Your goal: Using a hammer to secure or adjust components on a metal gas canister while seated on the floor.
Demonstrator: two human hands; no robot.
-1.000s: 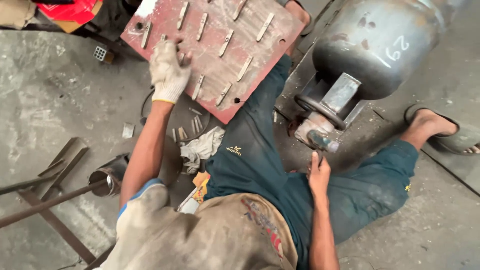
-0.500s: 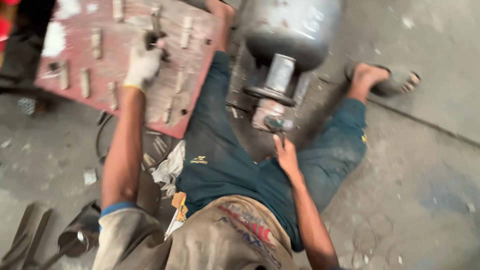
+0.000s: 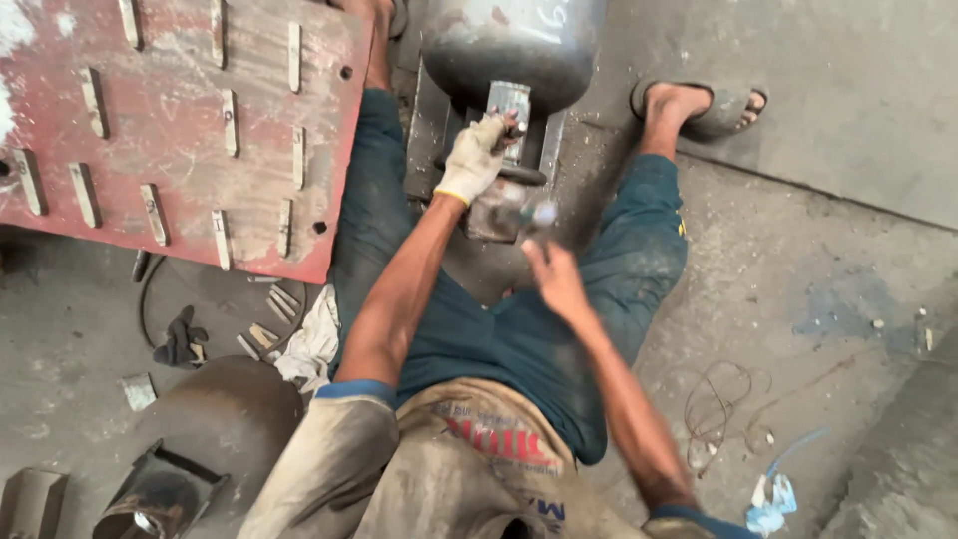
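**Two hands at the grey cylinder's bracket**

My left hand (image 3: 477,155), in its one dirty white glove, was closed around a small metal piece at the flat bracket (image 3: 511,108) under the big grey cylinder (image 3: 514,40), which sat at twelve o'clock from my lap. My right hand (image 3: 555,279) was bare and blurred, just at five o'clock from the left; it reached toward a small hammer-like tool head (image 3: 539,213), but I could not tell whether the fingers were curled on it or loose. A rusty metal block (image 3: 491,212) lay just below the gloved hand, between my two legs.

My legs in dark teal trousers (image 3: 479,329) ran either side of the cylinder. One foot in a grey sandal (image 3: 699,108) showed at two o'clock; the other foot was mostly cut off at the top edge.

At ten o'clock lay one red painted steel plate (image 3: 180,130) with about a dozen short metal strips standing across it and two small holes near its right edge. Below it, at eight o'clock, were one dark spare glove (image 3: 180,339), a white rag (image 3: 311,344) and a few loose metal strips (image 3: 267,324). One loop of thin wire (image 3: 714,399) and a scrap of blue plastic (image 3: 773,494) lay on the concrete floor (image 3: 838,260) at four o'clock.
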